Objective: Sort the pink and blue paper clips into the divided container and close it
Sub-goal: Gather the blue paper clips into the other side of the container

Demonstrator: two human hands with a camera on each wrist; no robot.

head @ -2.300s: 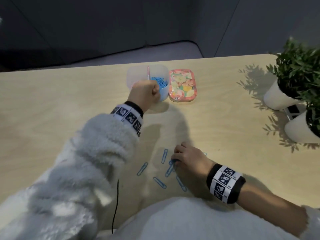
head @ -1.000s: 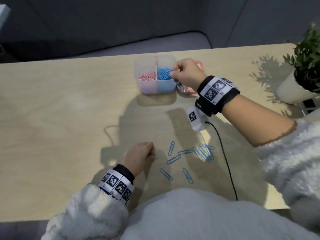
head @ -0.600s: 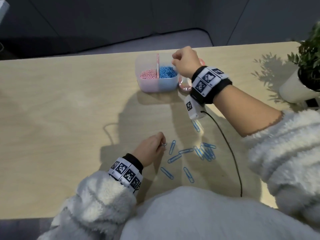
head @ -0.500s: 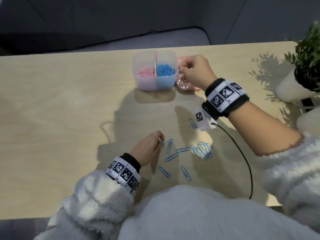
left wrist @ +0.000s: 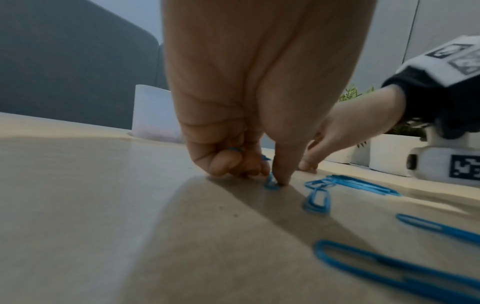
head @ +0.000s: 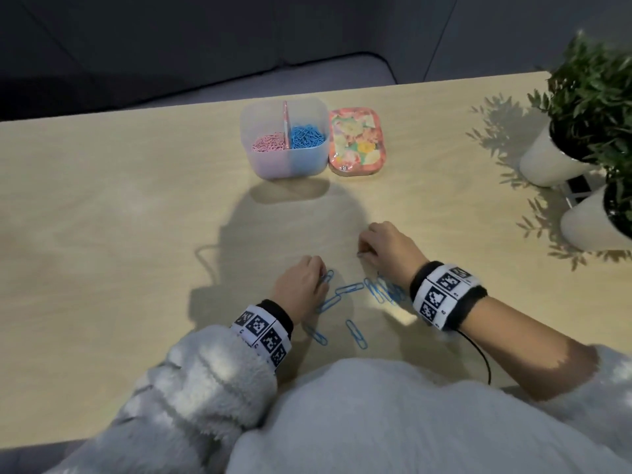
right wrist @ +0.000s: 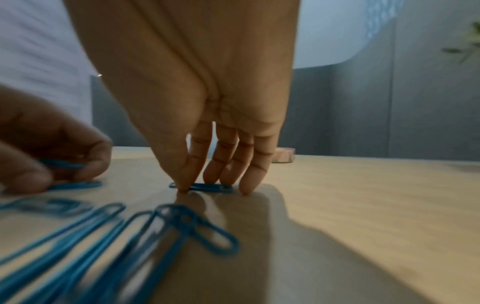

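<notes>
The divided container (head: 273, 165) stands open at the table's far side, pink clips in its left half and blue clips (head: 306, 136) in its right half. Its floral lid (head: 357, 142) lies flat just to the right. Several loose blue paper clips (head: 349, 289) lie near the front edge, some in a bunch (right wrist: 78, 236). My left hand (left wrist: 272, 181) has its fingers curled on a blue clip and pinches another one (left wrist: 271, 184) against the table. My right hand (right wrist: 197, 187) pinches one blue clip (right wrist: 207, 187) on the table with thumb and fingertips.
Two white pots with green plants (head: 588, 107) stand at the right edge of the table (head: 102, 234). A black cable (head: 478, 354) runs from my right wrist band to the front edge. A grey sofa lies beyond the table.
My right hand has come back from the container down to the loose clips. My left hand has slid a little right onto a clip. The head view has shifted.
</notes>
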